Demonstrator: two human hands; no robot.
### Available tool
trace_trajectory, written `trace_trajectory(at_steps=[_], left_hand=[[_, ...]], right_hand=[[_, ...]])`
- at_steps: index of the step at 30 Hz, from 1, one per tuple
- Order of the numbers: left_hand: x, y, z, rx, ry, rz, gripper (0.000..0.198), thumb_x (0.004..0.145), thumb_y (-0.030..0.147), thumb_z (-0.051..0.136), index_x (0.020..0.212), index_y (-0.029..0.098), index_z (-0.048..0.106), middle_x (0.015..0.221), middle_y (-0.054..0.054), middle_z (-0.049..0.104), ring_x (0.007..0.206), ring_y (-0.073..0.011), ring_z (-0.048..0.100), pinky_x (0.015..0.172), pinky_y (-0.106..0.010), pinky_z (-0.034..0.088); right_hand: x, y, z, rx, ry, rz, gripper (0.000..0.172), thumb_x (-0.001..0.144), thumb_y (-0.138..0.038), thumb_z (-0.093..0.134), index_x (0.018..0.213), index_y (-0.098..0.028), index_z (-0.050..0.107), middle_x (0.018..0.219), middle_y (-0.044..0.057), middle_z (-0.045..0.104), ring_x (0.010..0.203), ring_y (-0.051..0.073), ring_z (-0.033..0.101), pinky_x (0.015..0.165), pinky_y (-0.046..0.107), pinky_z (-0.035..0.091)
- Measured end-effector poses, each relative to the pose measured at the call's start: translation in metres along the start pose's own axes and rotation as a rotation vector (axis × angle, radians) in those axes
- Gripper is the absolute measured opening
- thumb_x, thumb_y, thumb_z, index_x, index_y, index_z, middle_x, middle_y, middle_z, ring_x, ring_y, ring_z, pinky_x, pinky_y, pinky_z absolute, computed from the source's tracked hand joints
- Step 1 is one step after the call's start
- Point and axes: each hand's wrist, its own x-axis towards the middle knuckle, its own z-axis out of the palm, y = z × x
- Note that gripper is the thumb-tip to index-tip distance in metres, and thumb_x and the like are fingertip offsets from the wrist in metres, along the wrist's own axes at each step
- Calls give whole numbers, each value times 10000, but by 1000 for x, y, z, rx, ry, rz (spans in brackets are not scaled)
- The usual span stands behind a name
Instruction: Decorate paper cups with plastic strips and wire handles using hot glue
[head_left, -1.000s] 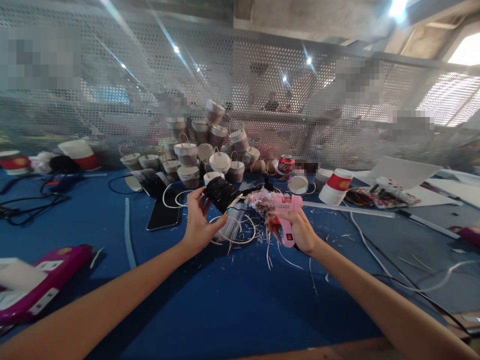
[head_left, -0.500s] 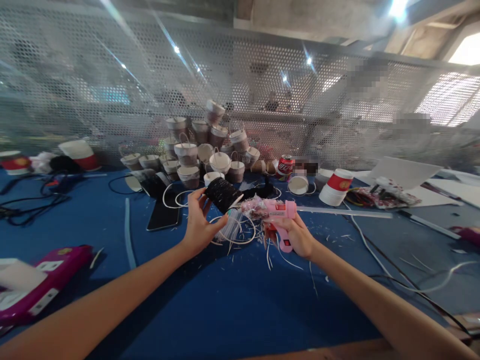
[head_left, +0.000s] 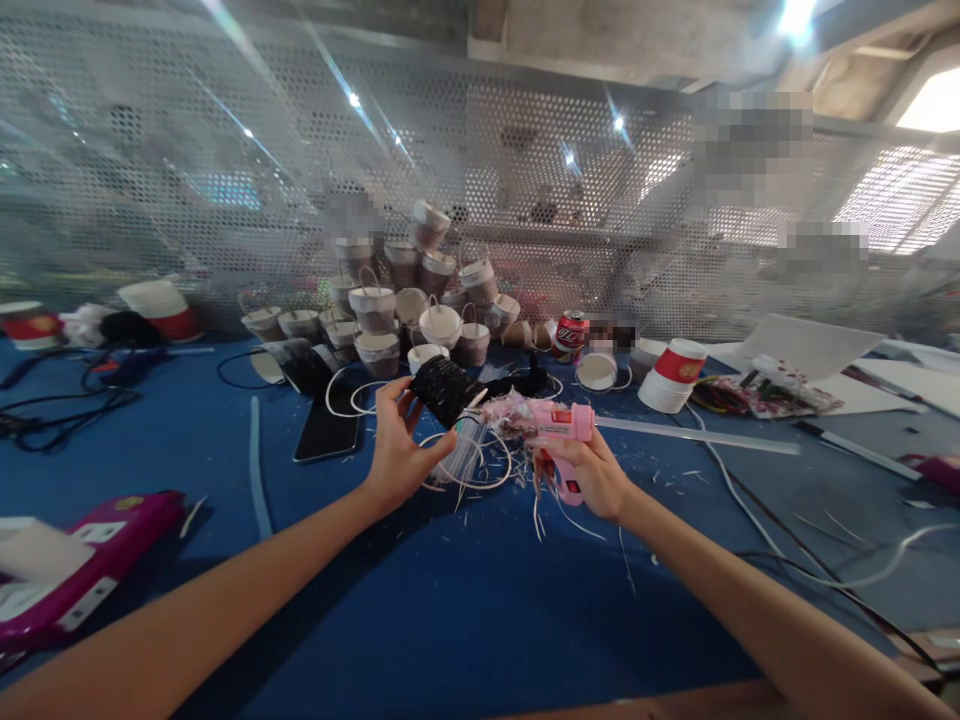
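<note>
My left hand (head_left: 401,440) grips a cup wrapped in black yarn (head_left: 444,390), tipped on its side with its pale end towards the right. In my right hand (head_left: 600,470) is a pink glue gun (head_left: 559,425), its nozzle at the cup's pale end; whether it touches I cannot tell. Shreds of glue and fibre coat the gun's front. A long clear glue stick (head_left: 697,434) juts out of its back. Beneath the cup lie clear glue sticks (head_left: 469,455) and loops of white cord (head_left: 499,480). Black yarn (head_left: 525,380) lies just behind the gun.
Small cups with handles (head_left: 375,310) are piled against the perforated metal screen (head_left: 525,180). A red drink can (head_left: 570,335) and stacked paper cups (head_left: 673,375) stand to the right. A phone (head_left: 326,430) lies left, a magenta box (head_left: 97,560) nearer. Cables (head_left: 750,500) cross the right side.
The glue gun has tilted slightly, and the back end of its glue stick has dropped and shifted right. My left hand and the cup have hardly moved.
</note>
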Motion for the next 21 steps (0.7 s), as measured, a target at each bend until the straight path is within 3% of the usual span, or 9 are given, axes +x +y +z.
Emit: trace_trajectory(at_steps=[4,21], left_hand=[[0,1,0,-49,-41,-48,710,535,203,741,1128,197,351,1150,-94,408,1120,-241,457,1014,-488,358],[0,3,-1,-27,-42,-46,682,558,215,740,1118,212,351,1151,-91,410,1117,-234,467,990,-479,379]], right_hand=[[1,1,-1,-3,30,33,159,708,-334,563,654,-186,547,501,-20,542,421,102,491,392,224,387],[4,4,-7,-19,142,16,189,689,-347,595,624,-172,567,490,-14,531,408,91,466,369,213,361]])
